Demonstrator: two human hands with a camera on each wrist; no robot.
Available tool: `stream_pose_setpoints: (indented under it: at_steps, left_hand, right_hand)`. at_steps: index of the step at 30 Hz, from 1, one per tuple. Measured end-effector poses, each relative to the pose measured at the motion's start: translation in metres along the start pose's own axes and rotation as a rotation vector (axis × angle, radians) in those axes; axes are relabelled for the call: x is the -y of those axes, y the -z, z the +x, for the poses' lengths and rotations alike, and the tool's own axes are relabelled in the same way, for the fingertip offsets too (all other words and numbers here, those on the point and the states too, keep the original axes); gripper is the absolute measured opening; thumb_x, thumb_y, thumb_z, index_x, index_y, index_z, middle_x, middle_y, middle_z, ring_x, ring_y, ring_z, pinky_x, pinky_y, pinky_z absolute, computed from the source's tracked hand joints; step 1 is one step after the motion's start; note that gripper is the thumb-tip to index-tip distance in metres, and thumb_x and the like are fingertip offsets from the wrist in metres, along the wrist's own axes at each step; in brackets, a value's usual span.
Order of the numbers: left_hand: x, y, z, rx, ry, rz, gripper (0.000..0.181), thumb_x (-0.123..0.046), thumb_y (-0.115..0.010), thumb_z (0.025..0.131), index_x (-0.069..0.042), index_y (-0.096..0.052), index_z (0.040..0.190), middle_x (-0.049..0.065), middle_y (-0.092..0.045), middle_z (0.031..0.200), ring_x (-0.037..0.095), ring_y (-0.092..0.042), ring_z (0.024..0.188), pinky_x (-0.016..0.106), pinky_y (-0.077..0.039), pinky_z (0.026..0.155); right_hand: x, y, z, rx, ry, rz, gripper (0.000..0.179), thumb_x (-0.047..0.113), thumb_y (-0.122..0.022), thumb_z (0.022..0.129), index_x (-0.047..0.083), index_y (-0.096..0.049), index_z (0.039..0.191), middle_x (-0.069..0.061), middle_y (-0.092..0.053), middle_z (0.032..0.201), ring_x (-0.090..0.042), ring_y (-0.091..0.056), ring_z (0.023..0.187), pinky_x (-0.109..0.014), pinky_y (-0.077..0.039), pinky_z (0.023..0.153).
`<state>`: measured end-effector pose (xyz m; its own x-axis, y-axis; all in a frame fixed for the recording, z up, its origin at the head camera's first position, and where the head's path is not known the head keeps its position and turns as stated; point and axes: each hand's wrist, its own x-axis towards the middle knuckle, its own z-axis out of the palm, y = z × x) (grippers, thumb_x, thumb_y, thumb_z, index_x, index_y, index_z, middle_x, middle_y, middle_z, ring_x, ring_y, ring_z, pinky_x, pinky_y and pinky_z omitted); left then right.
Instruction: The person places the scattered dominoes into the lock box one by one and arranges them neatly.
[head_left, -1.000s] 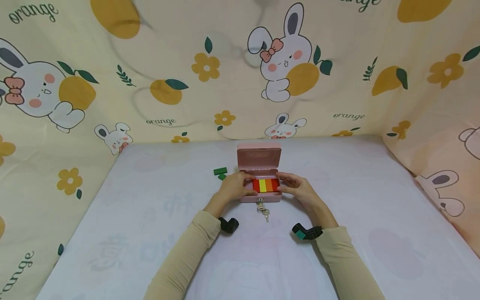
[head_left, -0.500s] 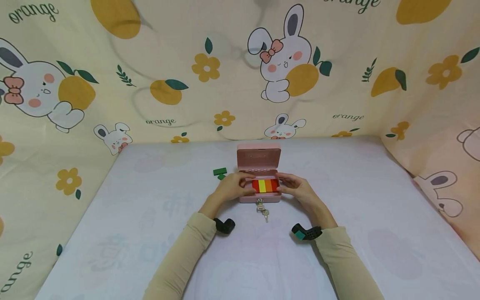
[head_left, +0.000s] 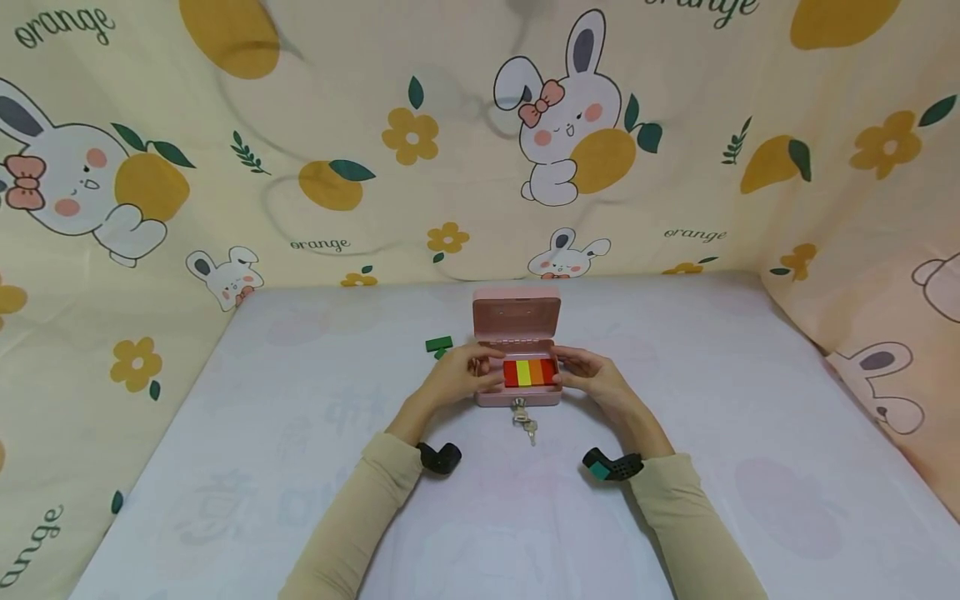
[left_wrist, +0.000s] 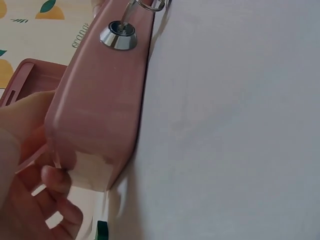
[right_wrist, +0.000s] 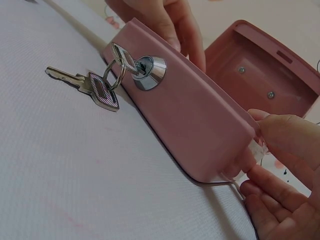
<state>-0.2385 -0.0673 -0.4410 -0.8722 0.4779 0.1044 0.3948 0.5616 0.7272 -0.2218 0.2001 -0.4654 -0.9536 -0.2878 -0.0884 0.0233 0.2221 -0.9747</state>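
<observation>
A pink lockable cash box (head_left: 517,399) stands with its lid (head_left: 517,318) raised. Inside lies a row of red, yellow and orange blocks (head_left: 529,373). My left hand (head_left: 456,375) reaches over the box's left wall, thumb and forefinger inside, just left of the row and apart from it; its other fingers curl loosely outside, as the left wrist view shows. At the right end, my right hand (head_left: 600,381) grips the box wall, thumb over the rim and fingers against the outside. A key (right_wrist: 124,57) sits in the front lock, with a second key (right_wrist: 100,91) hanging from its ring.
A green block (head_left: 438,343) lies on the white tabletop (head_left: 337,375) left of the box; a second green block (head_left: 440,353) is partly behind my left hand. A patterned cloth (head_left: 450,192) rises behind the table and along both sides.
My left hand has drawn slightly left, away from the block row, uncovering more of its red left end. My right hand and the box stay nearly in place.
</observation>
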Motion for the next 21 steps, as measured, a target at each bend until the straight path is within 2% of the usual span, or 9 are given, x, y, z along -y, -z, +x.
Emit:
stream_pose_setpoints:
  at_steps: [4, 8, 16, 21]
  left_hand:
    - [-0.001, 0.002, -0.003, -0.049, -0.006, -0.078, 0.033, -0.016, -0.075, 0.083, -0.006, -0.069, 0.114, 0.008, -0.057, 0.082, 0.01, -0.043, 0.067, 0.017, -0.036, 0.06]
    - [0.0, 0.003, -0.005, -0.091, 0.0, -0.104, 0.032, -0.015, -0.075, 0.083, -0.005, -0.069, 0.113, 0.008, -0.055, 0.081, 0.009, -0.041, 0.064, 0.017, -0.034, 0.057]
    - [0.006, 0.004, -0.009, -0.157, 0.013, -0.123, 0.031, -0.015, -0.076, 0.082, -0.007, -0.07, 0.112, 0.007, -0.054, 0.076, 0.011, -0.041, 0.065, 0.016, -0.032, 0.059]
    - [0.009, 0.005, -0.011, -0.249, 0.013, -0.121, 0.03, -0.015, -0.076, 0.082, -0.004, -0.07, 0.109, 0.009, -0.055, 0.074, 0.009, -0.04, 0.064, 0.015, -0.031, 0.059]
  right_hand:
    - [0.0, 0.001, 0.001, 0.0, -0.002, -0.001, 0.056, 0.011, -0.066, 0.09, 0.001, -0.045, 0.142, -0.02, -0.041, 0.15, -0.035, -0.034, 0.144, -0.041, -0.029, 0.114]
    - [0.0, 0.0, 0.001, 0.0, 0.0, -0.003, 0.057, 0.011, -0.066, 0.09, 0.001, -0.045, 0.142, -0.02, -0.041, 0.15, -0.036, -0.034, 0.144, -0.041, -0.029, 0.114]
    - [0.0, 0.0, 0.0, -0.004, -0.007, 0.005, 0.057, 0.011, -0.066, 0.09, 0.001, -0.045, 0.141, -0.02, -0.042, 0.15, -0.036, -0.035, 0.144, -0.041, -0.029, 0.114]
    - [-0.001, 0.0, 0.001, -0.007, -0.003, 0.008, 0.057, 0.011, -0.067, 0.089, 0.001, -0.045, 0.141, -0.02, -0.042, 0.15, -0.036, -0.035, 0.144, -0.041, -0.029, 0.113]
